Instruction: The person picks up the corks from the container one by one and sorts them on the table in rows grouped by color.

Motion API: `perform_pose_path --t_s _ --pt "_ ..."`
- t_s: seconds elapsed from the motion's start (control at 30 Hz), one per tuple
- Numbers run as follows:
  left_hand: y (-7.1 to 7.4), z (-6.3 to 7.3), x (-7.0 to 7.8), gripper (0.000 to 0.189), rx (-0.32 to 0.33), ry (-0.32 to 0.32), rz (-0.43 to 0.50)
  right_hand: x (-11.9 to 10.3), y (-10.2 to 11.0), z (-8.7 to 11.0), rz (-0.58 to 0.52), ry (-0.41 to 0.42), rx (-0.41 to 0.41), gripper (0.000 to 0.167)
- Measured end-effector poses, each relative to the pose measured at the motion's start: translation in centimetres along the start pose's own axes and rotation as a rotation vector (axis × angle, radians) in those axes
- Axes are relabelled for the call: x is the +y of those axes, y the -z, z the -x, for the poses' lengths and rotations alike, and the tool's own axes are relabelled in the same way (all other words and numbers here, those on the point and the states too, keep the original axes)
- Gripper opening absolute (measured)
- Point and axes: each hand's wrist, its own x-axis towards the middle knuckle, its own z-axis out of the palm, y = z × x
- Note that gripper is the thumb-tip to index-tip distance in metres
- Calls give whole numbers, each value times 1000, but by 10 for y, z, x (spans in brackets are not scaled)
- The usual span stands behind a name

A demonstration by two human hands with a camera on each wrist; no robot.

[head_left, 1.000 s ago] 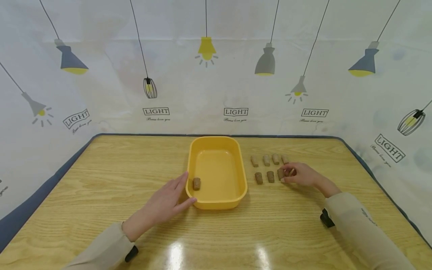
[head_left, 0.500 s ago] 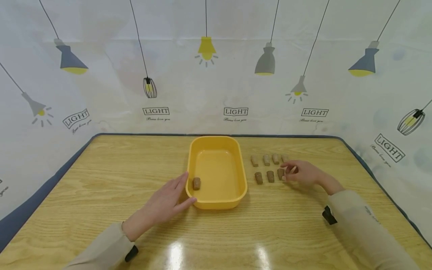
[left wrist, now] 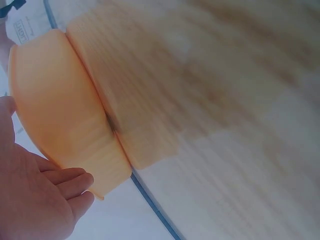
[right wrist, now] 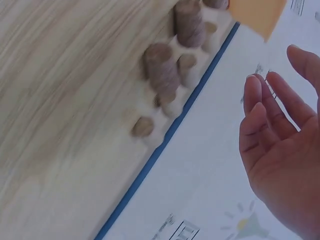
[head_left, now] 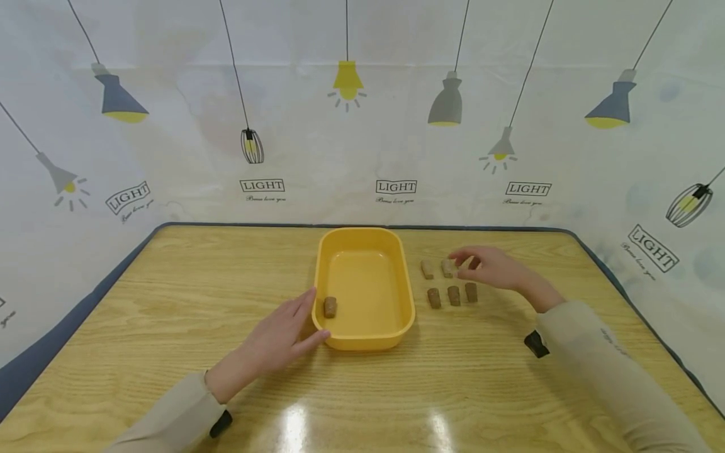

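A yellow plastic tub [head_left: 362, 343] stands mid-table in the head view, with one brown cork stopper [head_left: 330, 307] inside near its left wall. My left hand [head_left: 275, 333] rests against the tub's near left corner, fingers extended at the rim. In the left wrist view its fingers [left wrist: 75, 182] lie along the tub's wall [left wrist: 60, 100]. My right hand [head_left: 489, 267] hovers over the back row of corks [head_left: 427, 269], fingers loosely bent and thumb apart. The right wrist view shows this hand [right wrist: 280, 135] with nothing between fingers and thumb. The hand hides part of the back row.
Three darker corks, including a front-row cork [head_left: 433, 298], stand to the right of the tub on the wooden table [head_left: 226, 270]. Several corks [right wrist: 161, 67] also show in the right wrist view. A pale curtain [head_left: 306, 138] printed with lamps borders the table's back and sides.
My right hand has moved from the right end of the front row up and left, over the back row. The left hand and the tub have kept their place.
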Motion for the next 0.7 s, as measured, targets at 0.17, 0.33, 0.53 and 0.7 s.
perform_pose_path --t_s 0.17,0.33,0.53,0.7 --pt "-1 0 -1 79 4 -3 -2 -20 -10 -12 25 80 -10 38" --pt "-1 0 -1 79 3 -7 5 -39 -16 -20 36 123 -24 36" --pt "-1 0 -1 79 -6 -4 10 -62 -16 -32 44 143 -72 38" --pt "-1 0 -1 79 1 -7 11 -80 -17 -50 54 165 -81 37"
